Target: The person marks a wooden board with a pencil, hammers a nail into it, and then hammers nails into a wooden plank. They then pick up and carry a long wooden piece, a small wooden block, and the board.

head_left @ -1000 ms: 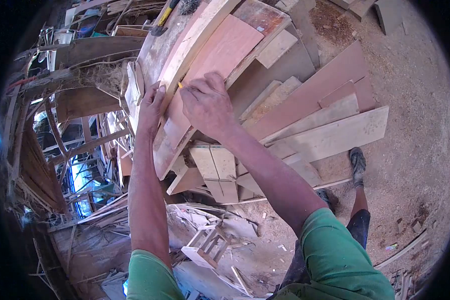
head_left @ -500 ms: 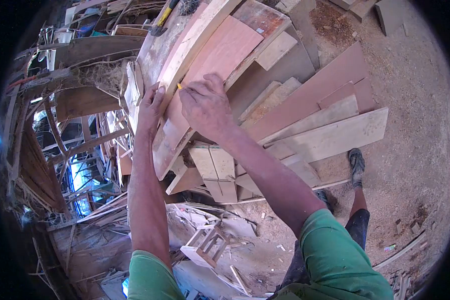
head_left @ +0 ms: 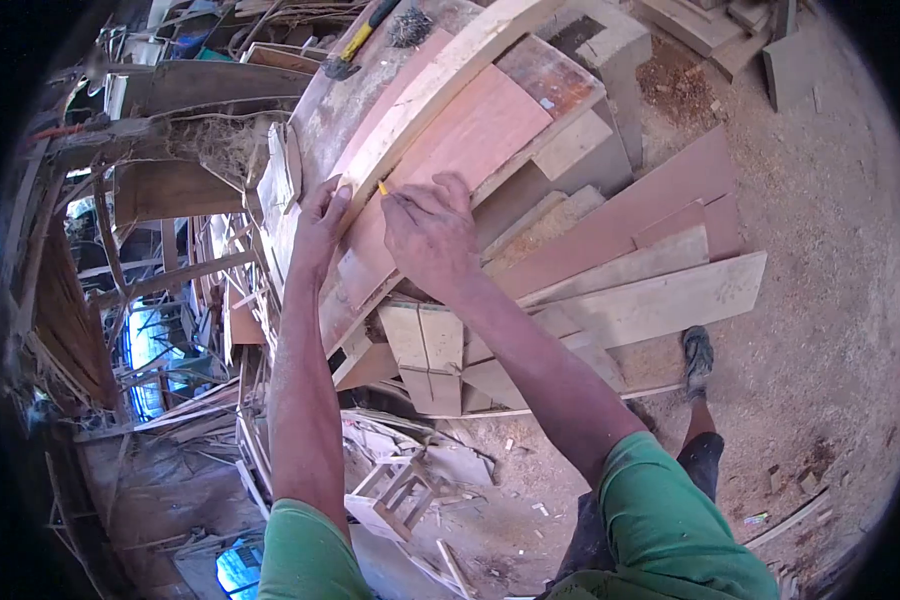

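Right fingers (head_left: 407, 207) pinch slim yellow stick (head_left: 383, 187); left fingers (head_left: 341, 198) clasp curved, pale wooden strip (head_left: 430, 98).

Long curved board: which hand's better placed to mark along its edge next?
Probably the right hand: it holds the yellow tool beside the long board; the left hand grips the board.

A dusty worktop (head_left: 322, 122) slants through the upper middle of the frame. Near its top edge lie a hammer (head_left: 355, 42) with a yellow-and-black handle and, just beside it, a dark wiry clump (head_left: 409, 28). Pinkish sheet wood (head_left: 482, 122) lies lower right of them — a long, pale, curved wooden strip (head_left: 435, 82) crosses it diagonally.
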{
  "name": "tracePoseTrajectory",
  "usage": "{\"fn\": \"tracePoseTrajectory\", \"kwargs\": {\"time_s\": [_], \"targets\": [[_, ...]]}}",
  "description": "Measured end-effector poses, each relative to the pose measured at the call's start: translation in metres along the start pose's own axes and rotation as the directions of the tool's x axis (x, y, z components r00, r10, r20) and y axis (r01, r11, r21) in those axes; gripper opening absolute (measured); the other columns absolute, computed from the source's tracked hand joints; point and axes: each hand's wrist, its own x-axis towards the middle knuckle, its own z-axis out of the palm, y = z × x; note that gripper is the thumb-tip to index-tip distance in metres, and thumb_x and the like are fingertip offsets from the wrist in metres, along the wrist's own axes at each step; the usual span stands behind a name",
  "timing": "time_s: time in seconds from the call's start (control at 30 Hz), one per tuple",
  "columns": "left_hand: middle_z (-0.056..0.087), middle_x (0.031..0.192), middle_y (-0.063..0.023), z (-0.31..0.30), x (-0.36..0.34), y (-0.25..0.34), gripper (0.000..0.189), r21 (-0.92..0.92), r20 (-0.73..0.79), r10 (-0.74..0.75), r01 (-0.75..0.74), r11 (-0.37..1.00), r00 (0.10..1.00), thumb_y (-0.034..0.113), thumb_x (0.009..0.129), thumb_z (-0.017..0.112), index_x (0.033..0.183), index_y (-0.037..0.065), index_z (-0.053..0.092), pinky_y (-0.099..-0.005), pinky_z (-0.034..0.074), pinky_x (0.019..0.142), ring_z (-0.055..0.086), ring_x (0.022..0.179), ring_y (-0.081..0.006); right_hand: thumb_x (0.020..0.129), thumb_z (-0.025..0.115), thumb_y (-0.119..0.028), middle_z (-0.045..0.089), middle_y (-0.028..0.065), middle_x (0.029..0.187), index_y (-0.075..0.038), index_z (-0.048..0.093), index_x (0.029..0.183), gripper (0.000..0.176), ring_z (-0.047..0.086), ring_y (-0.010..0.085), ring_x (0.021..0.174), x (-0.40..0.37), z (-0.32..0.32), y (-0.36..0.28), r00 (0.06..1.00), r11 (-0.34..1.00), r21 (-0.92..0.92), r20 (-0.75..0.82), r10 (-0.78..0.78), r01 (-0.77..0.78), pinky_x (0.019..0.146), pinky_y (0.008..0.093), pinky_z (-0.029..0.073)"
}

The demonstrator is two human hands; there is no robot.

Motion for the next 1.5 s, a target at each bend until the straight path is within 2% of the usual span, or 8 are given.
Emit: {"fn": "tracePoseTrajectory", "kwargs": {"time_s": [0.2,0.33,0.6,0.9,1.07,1.23,1.37,1.5], "targets": [[0.069,0.134,-0.0092,-0.001,-0.007,0.008,0.069,-0.037,0.027,0.018,-0.017,0.999,0.999,0.031,0.092,0.088,0.150,0.003,0.063,-0.0360,0.048,0.110,0.061,0.128,-0.0209,0.087,0.071,-0.007,0.079,0.0126,0.099,-0.001,0.075,0.107,0.021,0.073,0.0252,0.107,0.003,-0.030,-0.003,0.998,0.991,0.125,0.030,-0.053,0.049,0.107,0.0511,0.047],[0.066,0.144,-0.0125,-0.013,0.007,-0.010,0.071,0.023,0.061,0.007,-0.008,1.000,0.998,0.032,0.091,0.088,0.153,0.010,0.063,-0.0366,0.047,0.113,0.062,0.132,-0.0250,0.088,0.073,-0.007,0.077,0.0145,0.110,-0.001,0.073,0.122,0.035,0.071,0.0301,0.110,-0.043,-0.127,-0.011,0.935,0.990,0.137,0.354,-0.022,-0.028,0.105,0.0516,0.049],[0.061,0.154,-0.0183,-0.053,0.034,0.014,0.071,0.252,0.325,-0.040,-0.046,0.967,0.945,0.051,0.098,0.078,0.160,0.024,0.056,-0.0400,0.041,0.121,0.056,0.143,-0.0301,0.089,0.072,-0.010,0.077,0.0174,0.102,-0.004,0.070,0.128,0.040,0.073,0.0412,0.092,-0.187,-0.377,0.040,0.395,0.923,-0.298,0.839,0.375,-0.245,0.080,0.0526,0.058],[0.058,0.159,-0.0196,-0.061,0.045,0.017,0.065,0.332,0.321,-0.135,0.022,0.943,0.937,0.058,0.100,0.072,0.157,0.029,0.058,-0.0422,0.040,0.122,0.054,0.148,-0.0328,0.092,0.067,-0.018,0.079,0.0237,0.104,-0.010,0.080,0.118,0.030,0.076,0.0414,0.101,-0.194,-0.604,0.077,0.149,0.343,-0.921,0.319,0.936,-0.182,0.085,0.0525,0.062],[0.069,0.148,-0.0145,-0.058,0.062,-0.013,0.058,0.100,0.339,-0.039,0.005,0.995,0.940,0.053,0.100,0.074,0.149,0.023,0.067,-0.0410,0.043,0.118,0.062,0.138,-0.0302,0.090,0.067,-0.021,0.080,0.0206,0.105,-0.010,0.083,0.113,0.029,0.077,0.0404,0.100,-0.168,-0.630,0.090,0.111,0.293,-0.940,0.277,0.954,-0.175,0.088,0.0530,0.061],[0.073,0.142,-0.0130,-0.055,0.057,-0.014,0.056,0.003,0.284,-0.012,0.011,1.000,0.959,0.052,0.100,0.075,0.144,0.018,0.072,-0.0408,0.046,0.116,0.064,0.133,-0.0290,0.094,0.069,-0.018,0.080,0.0181,0.096,-0.002,0.080,0.110,0.025,0.077,0.0332,0.086,-0.190,-0.625,0.139,0.370,0.577,-0.776,0.472,0.800,-0.256,0.082,0.0450,0.060],[0.074,0.139,-0.0132,-0.054,0.054,-0.006,0.056,0.023,0.217,-0.064,0.060,0.998,0.974,0.053,0.099,0.076,0.139,0.014,0.075,-0.0416,0.046,0.115,0.065,0.133,-0.0281,0.097,0.072,-0.020,0.077,0.0103,0.089,0.001,0.077,0.116,0.029,0.074,0.0172,0.083,-0.182,-0.589,0.162,0.328,0.617,-0.662,0.523,0.787,-0.426,0.076,0.0335,0.059],[0.072,0.140,-0.0159,-0.050,0.064,-0.018,0.057,-0.003,0.174,-0.108,0.110,0.994,0.979,0.051,0.096,0.080,0.135,0.010,0.077,-0.0435,0.043,0.119,0.063,0.135,-0.0325,0.096,0.071,-0.018,0.077,0.0128,0.089,0.004,0.076,0.115,0.029,0.075,0.0193,0.082,-0.151,-0.545,0.148,0.288,0.520,-0.618,0.440,0.850,-0.590,0.076,0.0336,0.060]]}}
